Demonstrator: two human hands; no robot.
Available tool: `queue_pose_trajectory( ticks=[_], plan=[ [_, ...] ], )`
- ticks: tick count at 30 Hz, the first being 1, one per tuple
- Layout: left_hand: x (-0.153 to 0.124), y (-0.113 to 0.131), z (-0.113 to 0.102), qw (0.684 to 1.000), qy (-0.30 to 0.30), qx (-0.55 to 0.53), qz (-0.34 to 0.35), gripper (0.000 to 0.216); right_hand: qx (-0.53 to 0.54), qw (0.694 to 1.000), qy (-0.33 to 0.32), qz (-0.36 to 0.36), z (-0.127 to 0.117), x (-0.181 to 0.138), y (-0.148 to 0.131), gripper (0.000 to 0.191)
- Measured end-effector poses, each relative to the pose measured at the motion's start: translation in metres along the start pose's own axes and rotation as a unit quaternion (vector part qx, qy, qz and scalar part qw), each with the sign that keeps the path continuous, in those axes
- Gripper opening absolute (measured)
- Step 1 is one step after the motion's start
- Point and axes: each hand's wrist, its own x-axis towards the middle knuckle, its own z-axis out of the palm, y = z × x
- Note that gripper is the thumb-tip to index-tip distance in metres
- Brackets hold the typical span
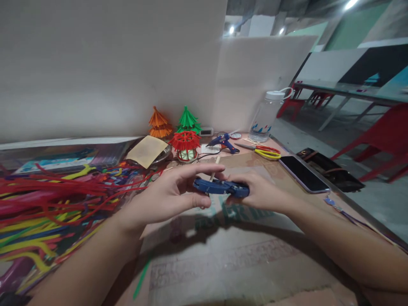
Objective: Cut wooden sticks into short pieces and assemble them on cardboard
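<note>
Frame centre: right hand (247, 189) grasps 1 blue tool (216, 187), apparently for control; left hand (174, 189) curls around its opposite end near 1 thin stick (217, 161), grip unconfirmed.

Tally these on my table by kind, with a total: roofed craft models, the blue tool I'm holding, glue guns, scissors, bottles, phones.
Roofed craft models: 3, orange model, green model, red model
Blue tool in your right hand: 1
Glue gun: 1
Scissors: 1 pair
Bottle: 1
Phone: 1
Total: 8
</note>
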Motion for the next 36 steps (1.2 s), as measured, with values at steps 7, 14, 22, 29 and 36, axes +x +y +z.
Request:
queue_pose_trajectory(
  ticks=[7,14,22,29,36],
  plan=[
    [0.0,0.0,0.003,0.999,0.027,-0.029,-0.014,0.055,-0.009,1.0,0.001,0.009,0.0,-0.001,-0.004,0.022],
    [0.001,-0.002,0.001,0.998,0.02,-0.048,-0.031,0.053,-0.026,0.999,-0.004,0.023,0.001,-0.002,-0.004,0.026],
    [0.001,-0.003,-0.002,0.999,0.009,-0.035,-0.028,0.051,-0.095,0.994,0.057,-0.017,0.003,-0.003,-0.006,0.027],
    [0.002,-0.003,-0.002,0.997,0.004,-0.068,-0.043,0.05,-0.08,0.997,0.024,0.0,0.004,-0.003,-0.01,0.025],
    [0.001,-0.004,-0.003,0.996,-0.003,-0.068,-0.052,0.049,-0.083,0.996,0.039,-0.001,0.006,-0.004,-0.011,0.026]
  ],
)
